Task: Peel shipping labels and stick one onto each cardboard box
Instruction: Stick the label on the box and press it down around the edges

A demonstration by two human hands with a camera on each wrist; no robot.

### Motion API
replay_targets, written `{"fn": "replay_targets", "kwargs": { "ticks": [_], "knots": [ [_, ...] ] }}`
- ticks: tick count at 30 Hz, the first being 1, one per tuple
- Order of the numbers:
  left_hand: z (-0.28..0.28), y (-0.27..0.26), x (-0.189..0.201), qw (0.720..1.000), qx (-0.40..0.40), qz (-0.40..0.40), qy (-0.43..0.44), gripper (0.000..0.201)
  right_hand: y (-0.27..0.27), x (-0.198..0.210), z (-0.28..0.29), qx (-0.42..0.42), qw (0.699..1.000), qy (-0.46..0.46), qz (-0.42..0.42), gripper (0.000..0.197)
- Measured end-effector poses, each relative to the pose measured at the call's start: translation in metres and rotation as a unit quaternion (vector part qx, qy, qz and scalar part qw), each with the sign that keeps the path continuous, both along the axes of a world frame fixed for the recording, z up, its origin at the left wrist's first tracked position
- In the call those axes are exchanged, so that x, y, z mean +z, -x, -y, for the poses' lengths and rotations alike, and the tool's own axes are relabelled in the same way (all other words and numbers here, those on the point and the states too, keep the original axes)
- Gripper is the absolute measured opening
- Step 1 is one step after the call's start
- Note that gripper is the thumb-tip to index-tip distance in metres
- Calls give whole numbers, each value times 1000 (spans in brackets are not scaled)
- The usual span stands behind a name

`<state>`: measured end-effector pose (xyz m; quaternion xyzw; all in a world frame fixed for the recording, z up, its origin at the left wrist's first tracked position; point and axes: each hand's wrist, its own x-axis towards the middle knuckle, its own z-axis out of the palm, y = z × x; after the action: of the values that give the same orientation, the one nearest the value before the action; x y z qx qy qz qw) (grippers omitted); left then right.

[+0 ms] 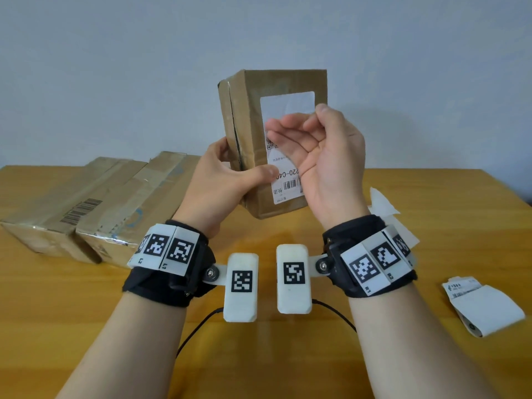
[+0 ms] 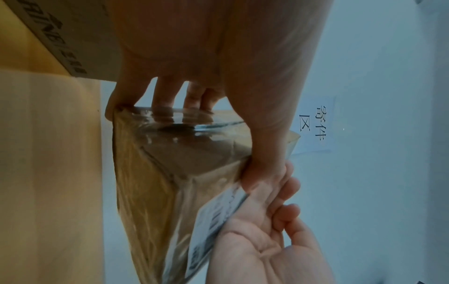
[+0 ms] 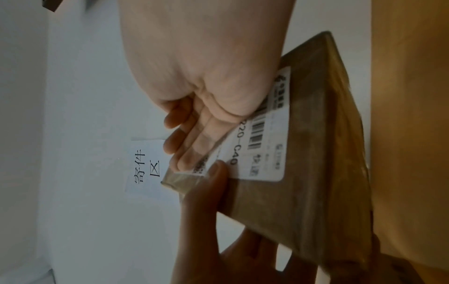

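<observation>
A small brown cardboard box [image 1: 250,110] stands upright in the air above the table, gripped low down by my left hand [image 1: 224,174]. Its thumb presses the front face at the edge of a white shipping label [image 1: 288,105] stuck there, and its fingers wrap behind the left side. My right hand [image 1: 299,122] is in front of the label, palm toward me, fingers loosely curled and holding nothing. In the right wrist view the right hand [image 3: 206,86] lies against the label [image 3: 269,144], beside the left thumb [image 3: 213,192]. The left wrist view shows the box [image 2: 155,182] from below.
Two larger taped cardboard boxes [image 1: 57,208] [image 1: 138,203] lie side by side on the wooden table [image 1: 288,355] at the left. A folded strip of labels [image 1: 486,306] lies at the right. White backing sheets [image 1: 385,205] lie behind my right wrist. A paper sign [image 3: 143,165] hangs on the wall.
</observation>
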<state>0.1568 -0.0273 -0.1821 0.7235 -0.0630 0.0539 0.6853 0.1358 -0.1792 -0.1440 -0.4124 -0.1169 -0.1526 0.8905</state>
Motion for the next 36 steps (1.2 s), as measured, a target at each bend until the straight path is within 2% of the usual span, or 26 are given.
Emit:
{"fn": "replay_targets", "kwargs": {
  "ticks": [4, 13, 17, 22, 25, 28, 32, 36],
  "knots": [
    [-1, 1, -1, 999, -4, 15, -31, 86, -3, -1, 8, -52, 998, -27, -1, 37],
    [-1, 6, 1, 997, -42, 18, -68, 74, -3, 3, 20, -131, 985, -100, 45, 36],
    [-1, 8, 3, 996, -41, 10, -85, 82, -8, 2, 24, -161, 977, -123, 60, 37],
    [9, 10, 7, 998, -23, -10, -61, 96, -9, 1, 24, -150, 979, -125, 59, 36],
    [9, 10, 10, 999, -10, -26, -25, 109, -4, 5, 21, -116, 989, -87, 30, 36],
    [10, 13, 11, 1000, 3, -25, -3, 123, 1, 7, 14, -48, 998, 19, -23, 37],
    [10, 14, 10, 1000, -5, -26, 16, 115, 3, 5, 8, -2, 992, 117, -42, 37],
    [12, 15, 8, 998, -19, -48, 37, 101, 4, 3, 7, 20, 987, 152, -43, 38]
  ]
}}
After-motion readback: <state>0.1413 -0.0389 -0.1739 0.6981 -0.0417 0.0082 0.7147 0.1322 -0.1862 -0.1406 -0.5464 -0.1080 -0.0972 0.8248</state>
